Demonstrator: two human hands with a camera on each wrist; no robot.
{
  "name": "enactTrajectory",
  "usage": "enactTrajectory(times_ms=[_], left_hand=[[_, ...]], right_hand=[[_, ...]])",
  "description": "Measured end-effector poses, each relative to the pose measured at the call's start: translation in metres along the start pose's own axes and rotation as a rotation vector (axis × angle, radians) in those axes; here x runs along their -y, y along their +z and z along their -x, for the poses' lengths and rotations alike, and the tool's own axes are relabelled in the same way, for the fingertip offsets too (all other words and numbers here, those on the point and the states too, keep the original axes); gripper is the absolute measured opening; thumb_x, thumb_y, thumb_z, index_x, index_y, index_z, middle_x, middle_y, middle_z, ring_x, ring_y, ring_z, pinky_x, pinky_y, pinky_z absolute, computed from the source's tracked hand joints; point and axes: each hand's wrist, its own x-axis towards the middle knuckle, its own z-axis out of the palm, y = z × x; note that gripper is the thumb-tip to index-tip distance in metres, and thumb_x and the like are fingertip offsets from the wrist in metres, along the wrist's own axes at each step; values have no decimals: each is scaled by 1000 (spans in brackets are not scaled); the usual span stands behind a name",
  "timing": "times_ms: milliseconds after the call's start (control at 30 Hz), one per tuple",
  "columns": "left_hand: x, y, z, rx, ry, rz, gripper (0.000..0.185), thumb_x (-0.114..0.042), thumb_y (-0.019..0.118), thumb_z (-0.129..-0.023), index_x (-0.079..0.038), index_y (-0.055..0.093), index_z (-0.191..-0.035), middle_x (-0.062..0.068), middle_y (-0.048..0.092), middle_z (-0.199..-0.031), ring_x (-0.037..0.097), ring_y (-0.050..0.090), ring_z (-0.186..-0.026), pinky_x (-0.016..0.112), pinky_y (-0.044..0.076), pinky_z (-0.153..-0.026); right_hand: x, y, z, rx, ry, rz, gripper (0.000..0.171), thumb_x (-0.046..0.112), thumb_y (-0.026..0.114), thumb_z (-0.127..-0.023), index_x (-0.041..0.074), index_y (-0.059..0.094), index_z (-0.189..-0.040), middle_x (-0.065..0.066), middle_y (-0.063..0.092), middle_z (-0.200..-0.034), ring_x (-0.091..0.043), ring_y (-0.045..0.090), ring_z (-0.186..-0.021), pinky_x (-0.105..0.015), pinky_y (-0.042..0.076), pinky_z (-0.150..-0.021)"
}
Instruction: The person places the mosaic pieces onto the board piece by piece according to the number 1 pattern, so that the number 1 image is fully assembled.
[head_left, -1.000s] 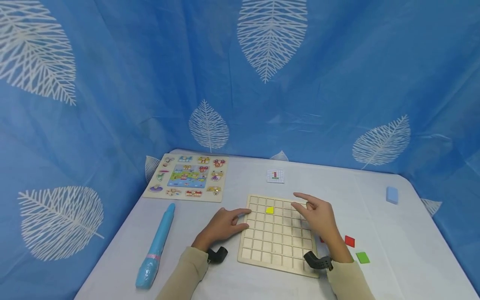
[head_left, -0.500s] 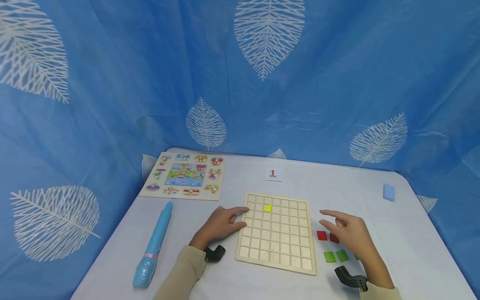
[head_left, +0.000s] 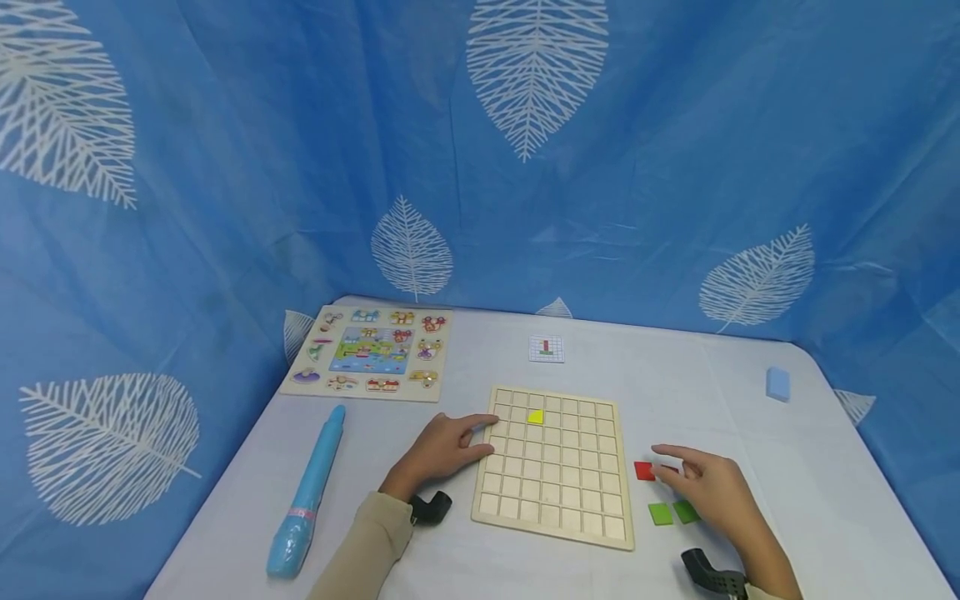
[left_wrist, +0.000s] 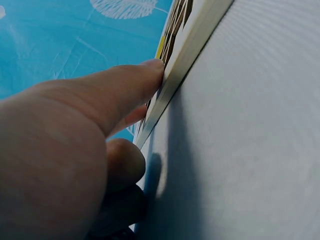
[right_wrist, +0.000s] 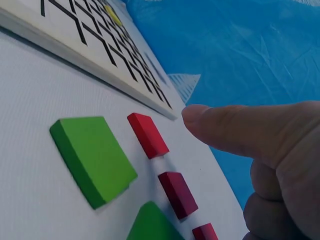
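Note:
A pale wooden grid board (head_left: 555, 471) lies on the table with one yellow tile (head_left: 536, 417) in a cell near its far left. My left hand (head_left: 442, 450) rests at the board's left edge, thumb (left_wrist: 135, 85) and index fingertip touching the rim. Right of the board, my right hand (head_left: 712, 487) hovers over loose tiles, thumb and index finger apart, holding nothing. Below it are red tiles (head_left: 644, 471) and green tiles (head_left: 661, 514), some partly covered by the hand. In the right wrist view, several red tiles (right_wrist: 148, 136) lie in a row beside a green tile (right_wrist: 95, 157).
Behind the board lies a small pattern card (head_left: 546, 349). A picture puzzle board (head_left: 442, 358) sits at the back left, with a light blue, club-shaped object (head_left: 311, 492) in front. A blue block (head_left: 777, 384) is at the far right. Blue curtains enclose the table.
My right hand has moved from above the grid board rightward and nearer to me, over the red and green tiles. The left hand keeps its place at the board's edge.

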Motion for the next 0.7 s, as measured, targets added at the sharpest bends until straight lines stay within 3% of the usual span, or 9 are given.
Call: enactTrajectory(times_ms=[233,400,700], left_hand=[[-2,0,1,0,-22,11,46,-46,71,-95,-32,65,-138,-12,41,-57,4,32,-50,27,32,-59],[-2,0,1,-1,-27,17,45,-45,71,-95,-32,65,-138,-12,41,-57,4,32,-50,30,37,-68],[-4,-1,0,8,-20,14,45,-45,71,-96,-31,65,-139,-13,41,-57,4,32,-50,31,37,-74]], right_hand=[[-5,3,0,39,18,-1,41,28,81,-88,10,74,-124,1,42,-56,-15,39,-51,-28,32,-48],[-8,6,-2,71,13,11,41,29,81,-88,10,74,-125,2,41,-57,-14,39,-52,-27,32,-50],[-11,10,-3,85,-4,49,41,27,81,-88,10,75,-124,3,41,-58,-14,39,-53,-27,32,-51]])
